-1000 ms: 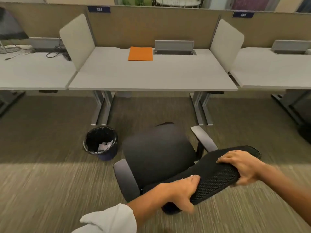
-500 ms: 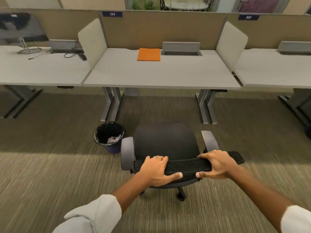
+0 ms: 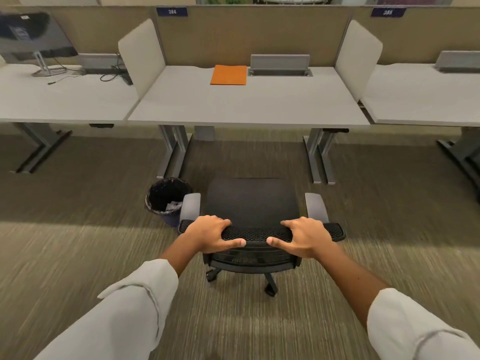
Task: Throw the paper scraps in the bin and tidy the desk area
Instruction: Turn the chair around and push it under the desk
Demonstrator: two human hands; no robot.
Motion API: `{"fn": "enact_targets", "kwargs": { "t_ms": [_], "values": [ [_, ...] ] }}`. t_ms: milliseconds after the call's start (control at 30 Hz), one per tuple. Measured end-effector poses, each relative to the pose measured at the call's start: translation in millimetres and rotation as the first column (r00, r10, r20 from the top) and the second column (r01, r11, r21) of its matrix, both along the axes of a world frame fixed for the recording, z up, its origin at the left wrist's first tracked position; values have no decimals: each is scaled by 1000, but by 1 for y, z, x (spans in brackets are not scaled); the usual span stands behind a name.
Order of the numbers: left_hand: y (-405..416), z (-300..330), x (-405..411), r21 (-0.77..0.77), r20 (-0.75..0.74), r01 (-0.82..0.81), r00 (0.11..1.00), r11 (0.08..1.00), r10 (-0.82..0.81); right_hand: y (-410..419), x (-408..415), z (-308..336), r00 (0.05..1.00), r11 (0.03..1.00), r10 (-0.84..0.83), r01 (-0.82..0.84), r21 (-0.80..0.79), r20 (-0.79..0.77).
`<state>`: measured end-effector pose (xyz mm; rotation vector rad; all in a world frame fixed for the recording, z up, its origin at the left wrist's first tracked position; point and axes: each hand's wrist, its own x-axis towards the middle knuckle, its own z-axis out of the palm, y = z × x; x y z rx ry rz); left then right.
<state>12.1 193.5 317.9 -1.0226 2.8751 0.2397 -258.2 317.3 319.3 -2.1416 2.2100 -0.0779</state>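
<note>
Fingers [image 3: 207,224] over chair back [image 3: 257,233]; paper scraps [image 3: 173,206] inside black bin [image 3: 166,196].

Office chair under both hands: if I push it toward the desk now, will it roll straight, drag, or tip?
It will probably roll: casters show under the chair. The carpet may add some drag. The left hand and right hand grip the backrest top high up, so a hard shove could rock it forward. The bin sits close beside its left armrest and might get clipped.

- Chair backrest [image 3: 257,233], centre frame: black open mesh, matt.
- Desk top [image 3: 246,105]: smooth, pale grey, matt.
- Floor carpet [image 3: 78,255]: ribbed, rough.
- Bin [image 3: 166,198], left of centre: glossy black liner.
</note>
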Motion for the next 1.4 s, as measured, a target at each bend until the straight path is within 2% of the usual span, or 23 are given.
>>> {"fn": "enact_targets", "kwargs": {
  "t_ms": [500,633,1067,1400],
  "values": [
    [-76,2,-12,14,36,-9,999,1000,8,-74,-6,3,999,1000,-28,28,6,-23],
    [-103,-1,-17,40,50,-67,997,997,65,-99,-9,3,999,999,-22,23,37,-35],
    [-192,8,-45,99,122,-140,984,985,128,-201,-38,5,1000,996,-4,4,91,-5],
    [-288,11,-74,96,122,-148,983,984,136,-293,-65,5,1000,999,-21,22,35,-12]
  ]
}}
